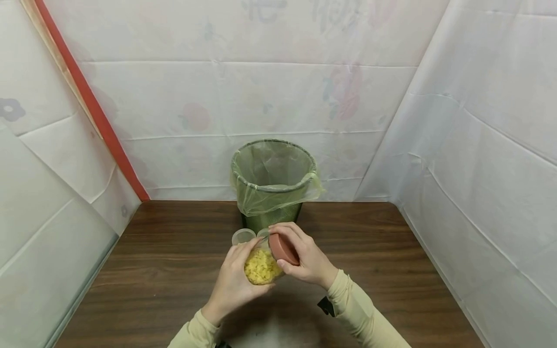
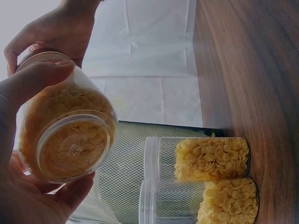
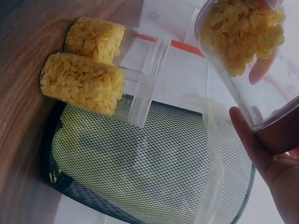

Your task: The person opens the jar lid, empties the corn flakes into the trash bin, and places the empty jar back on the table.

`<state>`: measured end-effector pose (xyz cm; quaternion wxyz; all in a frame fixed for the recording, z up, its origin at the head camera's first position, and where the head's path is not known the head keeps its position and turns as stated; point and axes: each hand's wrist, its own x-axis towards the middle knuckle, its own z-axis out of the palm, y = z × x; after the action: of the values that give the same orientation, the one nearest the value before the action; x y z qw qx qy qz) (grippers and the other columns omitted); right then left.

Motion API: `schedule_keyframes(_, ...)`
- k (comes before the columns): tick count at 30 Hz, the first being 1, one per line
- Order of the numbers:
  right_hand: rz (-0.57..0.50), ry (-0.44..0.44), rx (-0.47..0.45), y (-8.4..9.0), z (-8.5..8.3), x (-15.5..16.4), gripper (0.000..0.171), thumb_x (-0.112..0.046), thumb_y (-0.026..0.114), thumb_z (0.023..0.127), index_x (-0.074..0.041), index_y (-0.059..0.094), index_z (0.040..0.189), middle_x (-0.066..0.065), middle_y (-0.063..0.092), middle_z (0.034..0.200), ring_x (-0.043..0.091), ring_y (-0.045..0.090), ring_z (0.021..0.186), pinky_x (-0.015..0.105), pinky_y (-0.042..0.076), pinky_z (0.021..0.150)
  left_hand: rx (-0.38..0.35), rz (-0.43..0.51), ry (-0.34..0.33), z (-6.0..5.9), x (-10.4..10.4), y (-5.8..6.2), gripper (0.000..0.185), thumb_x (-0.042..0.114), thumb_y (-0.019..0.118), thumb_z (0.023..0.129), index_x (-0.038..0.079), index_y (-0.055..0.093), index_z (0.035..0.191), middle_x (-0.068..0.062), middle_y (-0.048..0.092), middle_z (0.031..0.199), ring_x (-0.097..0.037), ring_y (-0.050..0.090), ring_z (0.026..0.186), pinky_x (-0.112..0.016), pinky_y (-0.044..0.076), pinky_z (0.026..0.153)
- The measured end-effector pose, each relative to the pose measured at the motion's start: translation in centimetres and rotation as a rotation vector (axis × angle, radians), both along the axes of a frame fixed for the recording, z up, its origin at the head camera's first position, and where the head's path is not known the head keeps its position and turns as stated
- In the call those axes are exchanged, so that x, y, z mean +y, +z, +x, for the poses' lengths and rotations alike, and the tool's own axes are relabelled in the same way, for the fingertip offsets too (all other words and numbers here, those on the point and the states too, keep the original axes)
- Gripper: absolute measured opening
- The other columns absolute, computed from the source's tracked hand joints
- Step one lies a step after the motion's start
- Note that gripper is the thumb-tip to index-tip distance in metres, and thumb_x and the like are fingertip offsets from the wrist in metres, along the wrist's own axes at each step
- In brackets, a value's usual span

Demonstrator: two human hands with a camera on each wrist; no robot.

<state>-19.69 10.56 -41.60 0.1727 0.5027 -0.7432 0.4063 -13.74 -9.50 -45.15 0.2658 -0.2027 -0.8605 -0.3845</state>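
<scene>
Tilting above the table [image 1: 174, 251] before the mesh bin [image 1: 271, 193], the jar of flakes [image 1: 261, 266] points its lidded mouth up toward the right, base toward the left hand [image 1: 232, 282], whose fingers wrap it. The right hand [image 1: 304, 258] grips the brown lid [image 1: 283, 249].

The hands hide most of the two open jars [image 1: 243, 236] behind them.
</scene>
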Motion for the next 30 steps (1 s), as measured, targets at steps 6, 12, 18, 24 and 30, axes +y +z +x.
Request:
schedule_keyframes(6, -0.063, 0.035, -0.057, -0.2, 0.0, -0.1, 0.052, -0.04, 0.053, 0.093, -0.008, 0.048, 0.133, 0.012, 0.048, 0.135, 0.023, 0.05, 0.121, 0.033, 0.051, 0.087, 0.021, -0.005, 0.001, 0.0, -0.1, -0.1, 0.103, 0.034, 0.092, 0.042, 0.011, 0.05, 0.133, -0.005, 0.063, 0.117, -0.018, 0.051, 0.105, -0.039, 0.047, 0.085)
schedule_keyframes(12, -0.166, 0.027, -0.087, 0.3, 0.2, -0.5, 0.044, -0.026, 0.054, 0.095, -0.003, 0.048, 0.132, 0.016, 0.048, 0.135, 0.027, 0.048, 0.125, 0.038, 0.047, 0.096, 0.029, -0.013, 0.002, 0.1, -0.1, -0.1, 0.102, 0.033, 0.093, 0.042, 0.01, 0.051, 0.132, -0.005, 0.063, 0.115, -0.019, 0.051, 0.105, -0.039, 0.046, 0.085)
schedule_keyframes(18, -0.233, -0.06, -0.144, 0.6, 0.5, -0.5, 0.036, -0.013, 0.047, 0.098, -0.005, 0.048, 0.133, 0.015, 0.049, 0.134, 0.025, 0.053, 0.119, 0.04, 0.05, 0.093, -0.007, -0.007, 0.004, 0.1, 0.2, 0.0, 0.102, 0.034, 0.092, 0.043, 0.012, 0.051, 0.133, -0.003, 0.063, 0.115, -0.017, 0.052, 0.104, -0.037, 0.047, 0.085)
schedule_keyframes(24, -0.236, -0.287, -0.254, 0.8, 1.0, -0.4, 0.033, -0.015, 0.046, 0.099, -0.016, 0.051, 0.132, 0.005, 0.056, 0.125, 0.017, 0.06, 0.106, 0.034, 0.054, 0.084, 0.004, -0.015, 0.014, 0.0, 0.4, 0.1, 0.102, 0.033, 0.093, 0.041, 0.01, 0.052, 0.132, -0.004, 0.063, 0.115, -0.018, 0.052, 0.104, -0.039, 0.048, 0.084)
schedule_keyframes(30, -0.208, -0.479, -0.437, 1.7, 1.7, -0.5, 0.028, -0.032, 0.046, 0.1, -0.026, 0.055, 0.126, 0.001, 0.063, 0.116, 0.011, 0.063, 0.093, 0.033, 0.054, 0.078, 0.02, -0.02, 0.038, -0.1, 0.4, 0.1, 0.103, 0.036, 0.093, 0.039, 0.009, 0.054, 0.13, -0.007, 0.063, 0.115, -0.02, 0.053, 0.105, -0.039, 0.049, 0.084)
